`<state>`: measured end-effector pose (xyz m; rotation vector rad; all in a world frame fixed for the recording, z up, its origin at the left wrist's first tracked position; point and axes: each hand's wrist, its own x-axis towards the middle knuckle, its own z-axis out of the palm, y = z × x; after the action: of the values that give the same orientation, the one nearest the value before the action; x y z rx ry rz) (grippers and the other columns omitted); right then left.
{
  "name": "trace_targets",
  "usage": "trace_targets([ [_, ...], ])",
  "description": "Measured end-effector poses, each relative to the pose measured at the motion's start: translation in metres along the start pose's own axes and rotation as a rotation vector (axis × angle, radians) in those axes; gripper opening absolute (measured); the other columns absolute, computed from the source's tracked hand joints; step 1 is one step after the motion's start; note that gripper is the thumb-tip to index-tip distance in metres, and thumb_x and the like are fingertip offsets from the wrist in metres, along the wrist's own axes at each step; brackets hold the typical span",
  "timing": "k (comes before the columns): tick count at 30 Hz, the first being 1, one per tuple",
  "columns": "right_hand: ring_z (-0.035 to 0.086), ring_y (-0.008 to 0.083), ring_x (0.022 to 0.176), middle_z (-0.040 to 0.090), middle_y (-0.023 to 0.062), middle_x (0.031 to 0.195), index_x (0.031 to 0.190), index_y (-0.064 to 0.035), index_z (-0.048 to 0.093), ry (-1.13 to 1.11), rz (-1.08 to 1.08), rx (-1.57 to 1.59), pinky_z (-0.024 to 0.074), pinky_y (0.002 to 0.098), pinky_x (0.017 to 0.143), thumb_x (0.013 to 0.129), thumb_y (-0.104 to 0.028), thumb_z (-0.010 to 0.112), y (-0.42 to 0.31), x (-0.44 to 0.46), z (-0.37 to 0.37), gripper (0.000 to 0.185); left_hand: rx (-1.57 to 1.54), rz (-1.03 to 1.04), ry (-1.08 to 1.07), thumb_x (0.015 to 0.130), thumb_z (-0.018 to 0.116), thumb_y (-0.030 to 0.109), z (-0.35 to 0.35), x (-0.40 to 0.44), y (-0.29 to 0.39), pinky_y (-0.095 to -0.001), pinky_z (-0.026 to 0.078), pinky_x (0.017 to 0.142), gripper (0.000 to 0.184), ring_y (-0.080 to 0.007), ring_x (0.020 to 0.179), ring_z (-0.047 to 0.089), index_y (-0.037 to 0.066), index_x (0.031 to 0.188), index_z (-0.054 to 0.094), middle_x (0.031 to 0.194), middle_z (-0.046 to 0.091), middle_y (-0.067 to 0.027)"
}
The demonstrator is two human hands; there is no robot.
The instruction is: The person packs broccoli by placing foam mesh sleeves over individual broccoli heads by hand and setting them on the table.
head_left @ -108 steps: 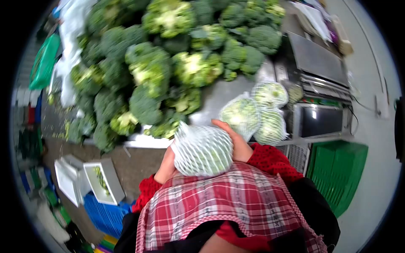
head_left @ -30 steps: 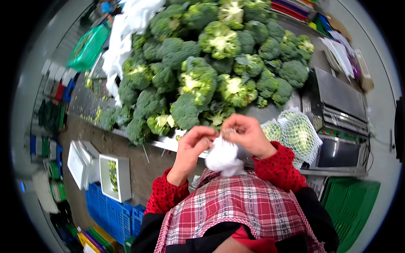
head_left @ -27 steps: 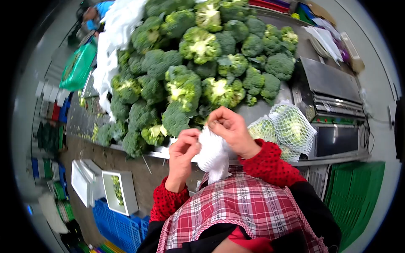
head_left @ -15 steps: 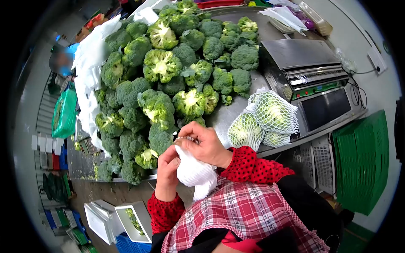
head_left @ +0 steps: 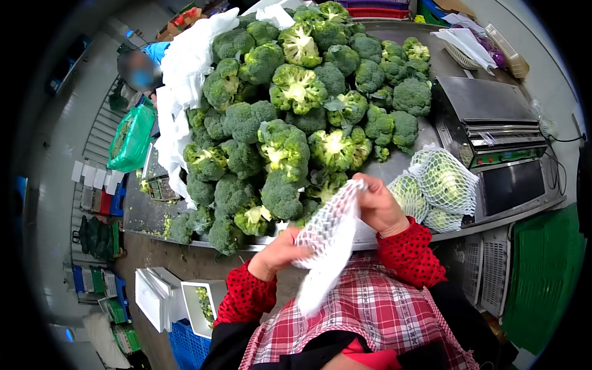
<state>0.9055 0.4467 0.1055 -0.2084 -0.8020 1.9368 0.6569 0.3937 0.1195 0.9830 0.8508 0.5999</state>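
Observation:
A white foam net sleeve is stretched between my two hands in front of the apron. My left hand grips its lower left side, with the thumb lying across the mesh. Higher up, my right hand pinches the other end of the sleeve. The mesh openings show between the hands, and the lower end hangs blurred. Just beyond lies a large heap of broccoli heads. To the right of my right hand, several broccoli heads in white foam nets rest on the metal table.
A wrapping machine stands on the metal table at the right. Green crates are stacked below it. White foam boxes and a blue crate are at lower left. A person in blue is at far left.
My hands have moved apart, my right hand to the right, pulling the bunched foam net sleeve out lengthwise. The whole view has shifted, so the table appears farther right.

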Motion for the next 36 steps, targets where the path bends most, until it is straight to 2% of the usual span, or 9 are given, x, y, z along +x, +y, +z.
trace_targets([
  [5,0.066,0.0197,0.084,0.066,0.0107,0.098,0.111,0.002,0.056,0.233,0.195,0.376,0.0528,0.0325,0.082,0.091,-0.017,0.058,0.033,-0.004,0.024,0.027,-0.397,0.328,0.188,0.075,0.071,0.013,-0.011,-0.008,0.044,-0.0325,0.053,0.079,0.036,-0.0203,0.089,0.067,-0.006,0.106,0.064,0.103,0.068,-0.0151],
  [6,0.063,0.0147,0.077,0.066,0.0086,0.093,0.108,0.0009,0.058,-0.058,-0.201,-0.369,0.0522,0.0279,0.074,0.088,-0.014,0.062,0.055,0.008,0.027,0.026,-0.39,0.415,0.188,0.076,0.069,0.011,-0.003,-0.007,0.063,-0.0305,0.054,0.075,0.03,-0.0196,0.082,0.067,-0.007,0.1,0.066,0.098,0.069,-0.0151],
  [7,0.058,0.0102,0.067,0.065,0.0055,0.086,0.103,-0.0018,0.06,0.142,0.185,-0.11,0.0484,0.0229,0.064,0.083,-0.009,0.065,0.057,0.0,0.027,0.022,-0.176,0.398,0.052,0.074,0.071,0.01,-0.018,-0.006,0.073,-0.0301,0.055,0.068,0.027,-0.0192,0.075,0.068,-0.005,0.096,0.067,0.093,0.069,-0.0151],
  [9,0.055,0.0083,0.062,0.062,0.0035,0.079,0.098,-0.0037,0.061,0.443,0.024,-0.477,0.0442,0.0213,0.055,0.082,-0.008,0.064,0.091,0.008,0.015,0.016,0.47,0.155,0.156,0.069,0.073,0.01,-0.022,0.006,0.113,-0.0301,0.055,0.064,0.031,-0.0189,0.07,0.067,-0.002,0.097,0.068,0.092,0.07,-0.0133],
  [13,0.058,0.0159,0.064,0.062,0.0104,0.093,0.111,0.0027,0.055,0.917,-0.055,0.169,0.047,0.0288,0.054,0.091,-0.018,0.054,0.123,0.05,0.002,0.028,1.453,0.525,0.499,0.063,0.074,0.011,-0.046,0.074,0.151,-0.0324,0.053,0.06,0.034,-0.0233,0.064,0.065,0.003,0.096,0.068,0.086,0.067,-0.0111],
  [20,0.063,0.0194,0.092,0.063,0.0119,0.107,0.113,0.006,0.055,0.835,-0.056,0.195,0.0505,0.0325,0.08,0.097,-0.026,0.046,0.111,0.083,0.014,0.038,1.94,0.636,0.331,0.073,0.068,0.038,-0.082,0.129,0.161,-0.0429,0.05,0.062,0.037,-0.0347,0.071,0.062,0.003,0.082,0.061,0.094,0.06,-0.0111],
  [27,0.058,0.0133,0.094,0.062,0.0092,0.108,0.11,0.0019,0.058,0.641,-0.303,-0.022,0.047,0.0275,0.082,0.089,-0.009,0.045,0.081,0.052,-0.001,0.027,1.19,0.815,0.709,0.087,0.055,0.013,-0.079,0.06,0.092,-0.0289,0.047,0.064,0.018,-0.0197,0.07,0.06,-0.003,0.093,0.063,0.084,0.062,-0.0125],
  [32,0.056,0.0132,0.089,0.063,0.0063,0.097,0.104,0.0028,0.061,0.578,-0.126,-0.572,0.0421,0.0263,0.085,0.098,-0.037,0.034,0.063,0.015,-0.016,0.049,0.306,0.626,0.687,0.092,0.047,0.021,-0.044,0.028,0.012,-0.0231,0.045,0.074,0.036,-0.0096,0.082,0.057,-0.008,0.108,0.062,0.101,0.065,-0.0072],
  [36,0.055,0.0166,0.082,0.06,0.0081,0.091,0.087,-0.0024,0.057,0.628,0.009,-0.001,0.0428,0.0285,0.077,0.094,-0.065,0.025,0.071,0.021,-0.024,0.071,-0.021,0.516,0.728,0.091,0.039,0.026,-0.058,0.028,-0.026,-0.0284,0.048,0.079,0.042,-0.0155,0.085,0.06,-0.008,0.107,0.059,0.106,0.064,-0.0164],
])
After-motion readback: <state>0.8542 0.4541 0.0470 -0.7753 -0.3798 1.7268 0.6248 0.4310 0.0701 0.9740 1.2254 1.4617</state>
